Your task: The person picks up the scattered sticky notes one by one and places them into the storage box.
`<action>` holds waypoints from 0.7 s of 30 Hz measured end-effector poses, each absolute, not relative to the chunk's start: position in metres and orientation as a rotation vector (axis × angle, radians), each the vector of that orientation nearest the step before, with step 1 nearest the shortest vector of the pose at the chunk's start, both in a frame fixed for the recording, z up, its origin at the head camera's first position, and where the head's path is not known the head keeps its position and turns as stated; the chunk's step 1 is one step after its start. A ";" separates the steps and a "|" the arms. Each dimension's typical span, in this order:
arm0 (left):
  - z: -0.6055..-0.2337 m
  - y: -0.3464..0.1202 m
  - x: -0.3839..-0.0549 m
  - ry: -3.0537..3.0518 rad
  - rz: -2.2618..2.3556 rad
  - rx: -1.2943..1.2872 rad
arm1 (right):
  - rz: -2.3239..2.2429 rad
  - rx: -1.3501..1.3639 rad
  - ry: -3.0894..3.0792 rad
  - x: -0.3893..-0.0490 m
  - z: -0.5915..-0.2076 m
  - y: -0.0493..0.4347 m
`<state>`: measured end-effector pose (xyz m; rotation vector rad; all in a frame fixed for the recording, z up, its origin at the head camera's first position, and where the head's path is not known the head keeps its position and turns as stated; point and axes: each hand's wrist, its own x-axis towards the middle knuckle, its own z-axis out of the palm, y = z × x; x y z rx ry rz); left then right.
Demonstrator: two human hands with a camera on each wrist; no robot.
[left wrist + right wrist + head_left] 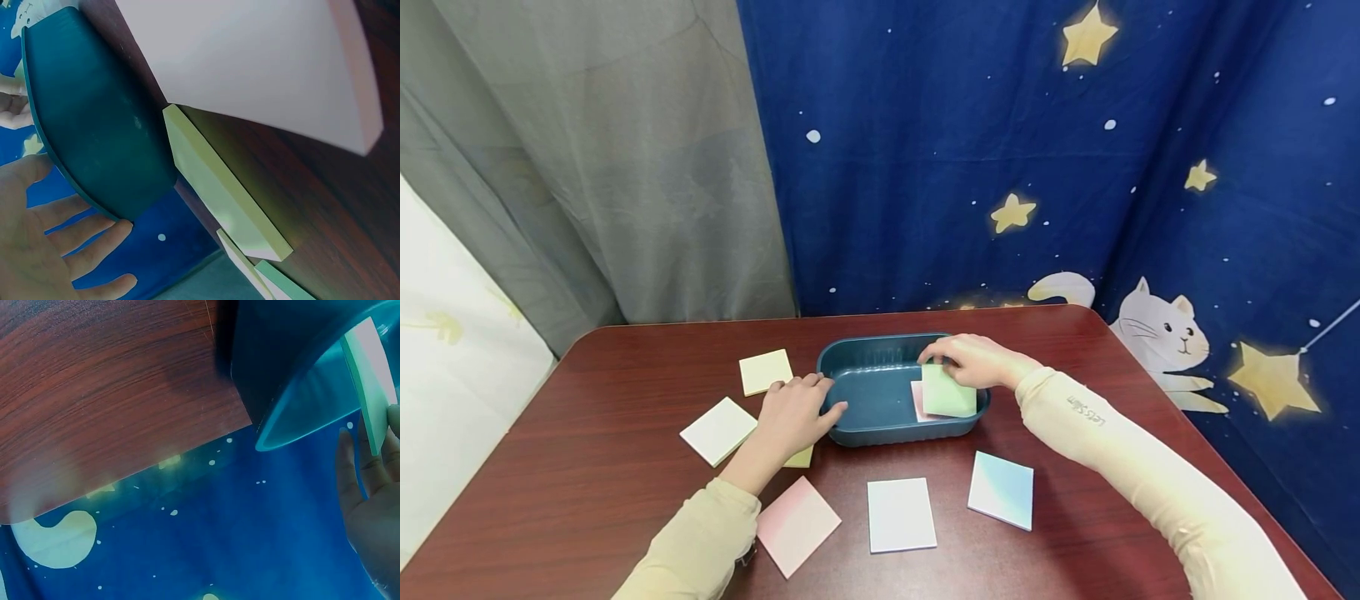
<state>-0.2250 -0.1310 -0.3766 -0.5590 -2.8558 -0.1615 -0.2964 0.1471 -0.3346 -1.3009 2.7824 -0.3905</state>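
Observation:
A dark teal plastic bin (868, 398) stands near the back of the table. My right hand (981, 360) pinches a light green square notepad (950, 395) by its edge, tilted inside the bin's right end. Beneath it, a pink pad (917, 403) lies partly hidden on the bin floor. In the right wrist view the green pad (369, 381) leans within the rim between thumb and fingers. My left hand (796, 412) is at the bin's left end, its fingers spread and fairly straight along the rim (81, 190). A yellow pad (802, 457) shows partly from under that hand.
Left of the bin lie a pale yellow pad (765, 371) and a whitish pad (719, 432). Along the front are a pink pad (798, 527), a white pad (902, 515) and a light blue pad (1002, 491). A starry blue curtain (925, 167) hangs behind the table.

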 end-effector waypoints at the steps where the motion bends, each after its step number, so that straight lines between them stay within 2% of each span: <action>1: -0.376 -0.131 -0.225 -2.856 -0.161 -0.558 | -0.394 -1.299 2.777 -0.297 -0.335 0.147; 21: -0.375 -0.131 -0.224 -2.863 -0.159 -0.561 | -0.340 -1.246 2.814 -0.306 -0.348 0.146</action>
